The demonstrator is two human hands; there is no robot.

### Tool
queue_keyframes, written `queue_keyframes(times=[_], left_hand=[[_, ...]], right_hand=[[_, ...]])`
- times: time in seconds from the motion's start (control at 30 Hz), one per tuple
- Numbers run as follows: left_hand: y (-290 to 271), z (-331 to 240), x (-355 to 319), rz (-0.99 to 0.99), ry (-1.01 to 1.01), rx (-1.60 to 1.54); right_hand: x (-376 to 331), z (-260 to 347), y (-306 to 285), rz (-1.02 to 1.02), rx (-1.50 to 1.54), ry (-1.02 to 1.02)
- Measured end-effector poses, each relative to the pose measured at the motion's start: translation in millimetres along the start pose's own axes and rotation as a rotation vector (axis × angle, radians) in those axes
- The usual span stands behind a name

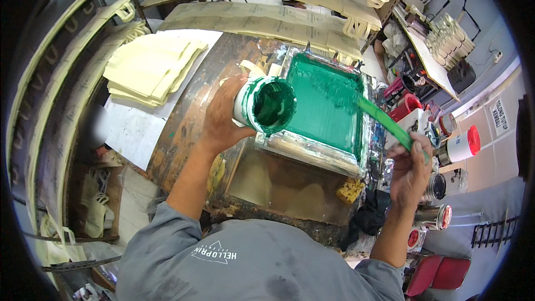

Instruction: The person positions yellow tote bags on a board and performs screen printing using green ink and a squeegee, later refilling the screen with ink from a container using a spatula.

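My left hand (221, 116) is wrapped round a white tub (243, 102) smeared with green ink, its open mouth tilted toward me. Dark green ink coats the inside of the tub. In my right hand (411, 173) is a flat green stick (390, 124), whose far tip reaches over the right edge of a screen printing frame (312, 153). Green ink (320, 103) covers the mesh inside that frame, thicker and rougher along the far side. The tub hangs over the frame's left edge; whether it touches the frame, I cannot tell.
Stacked pale yellow fabric pieces (150, 67) lie on white paper at the left. A yellow sponge (350, 189) rests near the frame's closest right corner. Several ink containers (460, 145) stand at the right. Racks of pale bags (262, 19) curve round the far and left sides.
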State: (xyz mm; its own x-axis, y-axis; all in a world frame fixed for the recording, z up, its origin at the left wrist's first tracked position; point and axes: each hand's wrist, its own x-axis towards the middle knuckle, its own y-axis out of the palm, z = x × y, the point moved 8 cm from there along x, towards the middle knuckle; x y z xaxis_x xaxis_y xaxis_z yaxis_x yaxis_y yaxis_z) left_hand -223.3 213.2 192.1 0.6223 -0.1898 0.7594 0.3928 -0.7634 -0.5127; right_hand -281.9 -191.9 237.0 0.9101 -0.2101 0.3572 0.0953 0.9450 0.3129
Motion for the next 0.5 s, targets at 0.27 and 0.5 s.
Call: queue_keyframes(times=[0.27, 0.5], left_hand=[[-5.3, -35.1, 11.8, -0.064, 0.289, 0.013], [-18.1, -39.6, 2.0, -0.248, 0.497, 0.068]], right_hand=[[-48.6, 51.1, 91.7, 0.497, -0.624, -0.366], [-77.0, 50.6, 169.4, 0.752, -1.015, -0.955]])
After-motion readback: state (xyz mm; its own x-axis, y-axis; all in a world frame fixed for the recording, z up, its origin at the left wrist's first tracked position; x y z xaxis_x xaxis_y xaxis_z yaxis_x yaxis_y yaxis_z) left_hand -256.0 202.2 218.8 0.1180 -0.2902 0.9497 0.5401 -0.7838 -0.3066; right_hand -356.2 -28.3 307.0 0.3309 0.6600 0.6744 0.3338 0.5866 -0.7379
